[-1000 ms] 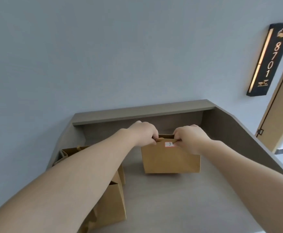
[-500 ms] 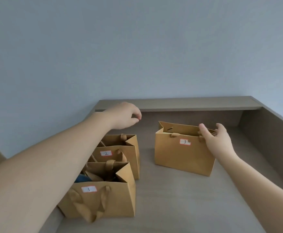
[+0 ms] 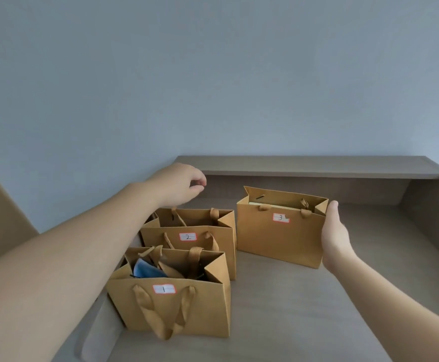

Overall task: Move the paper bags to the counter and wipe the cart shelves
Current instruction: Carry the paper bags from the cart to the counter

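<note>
bag 1 (image 3: pixel 170 307), near left: plain kraft tan, matching tan ribbon handles; white label edged in red with a black "1"
blue item (image 3: pixel 145 269) inside bag 1: light blue, with a dark edge
bag 2 (image 3: pixel 189 246), behind bag 1: the same tan; white, red-edged label with a black "2"
bag 3 (image 3: pixel 278 239), far right: the same tan; white, red-edged label with a black "3"; a pale yellowish edge shows inside
desk (image 3: pixel 291 322): matt grey-brown, faint streaked grain
wall (image 3: pixel 213 74): plain pale blue-grey
</note>
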Motion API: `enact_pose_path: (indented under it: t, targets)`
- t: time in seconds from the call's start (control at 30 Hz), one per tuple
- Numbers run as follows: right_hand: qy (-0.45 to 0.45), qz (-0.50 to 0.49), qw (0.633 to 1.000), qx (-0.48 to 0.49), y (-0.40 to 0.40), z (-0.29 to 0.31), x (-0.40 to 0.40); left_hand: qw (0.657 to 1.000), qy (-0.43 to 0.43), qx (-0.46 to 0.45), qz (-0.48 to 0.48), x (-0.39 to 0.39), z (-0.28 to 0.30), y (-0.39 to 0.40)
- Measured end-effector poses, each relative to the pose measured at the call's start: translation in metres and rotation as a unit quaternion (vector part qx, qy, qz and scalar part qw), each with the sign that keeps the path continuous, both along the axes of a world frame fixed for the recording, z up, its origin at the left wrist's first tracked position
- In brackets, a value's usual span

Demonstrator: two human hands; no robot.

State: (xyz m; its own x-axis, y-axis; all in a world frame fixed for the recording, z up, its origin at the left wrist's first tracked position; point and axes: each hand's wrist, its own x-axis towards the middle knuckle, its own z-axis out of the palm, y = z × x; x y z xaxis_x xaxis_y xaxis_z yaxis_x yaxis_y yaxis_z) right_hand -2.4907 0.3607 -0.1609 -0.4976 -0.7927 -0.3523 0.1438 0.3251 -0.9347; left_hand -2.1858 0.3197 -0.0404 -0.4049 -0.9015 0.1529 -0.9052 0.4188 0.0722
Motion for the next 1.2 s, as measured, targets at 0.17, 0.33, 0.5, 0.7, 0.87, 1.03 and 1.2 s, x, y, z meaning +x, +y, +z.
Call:
enact_pose_path:
  t: [0.17, 0.33, 0.5, 0.7, 0.87, 1.03, 1.2]
  targets:
    - [-0.053, 0.023, 0.998, 0.028, -0.007, 0.000, 0.008, 1.000, 0.003, 0.009, 0.011, 0.013, -0.002, 0.005]
    - [-0.052, 0.053, 0.997, 0.008, -0.026, 0.001, 0.001, 0.999, 0.005, 0.012, 0.035, 0.031, 0.002, 0.007]
    - [-0.073, 0.119, 0.990, -0.032, -0.019, -0.004, -0.011, 0.995, 0.023, 0.095, 0.019, 0.016, -0.015, 0.001]
    - [-0.046, 0.121, 0.992, -0.008, -0.017, -0.015, -0.010, 0.977, 0.016, 0.212, -0.030, -0.020, -0.038, -0.004]
    - [-0.031, 0.117, 0.993, -0.006, -0.019, -0.010, 0.000, 0.978, 0.016, 0.204, -0.040, -0.020, -0.037, -0.005]
    - [-0.035, 0.077, 0.996, 0.015, -0.023, -0.010, -0.002, 0.969, 0.037, 0.237, -0.057, -0.020, -0.041, -0.007]
    - [-0.028, 0.081, 0.996, 0.006, -0.025, -0.016, -0.003, 0.975, 0.095, 0.200, -0.025, -0.045, -0.048, -0.019]
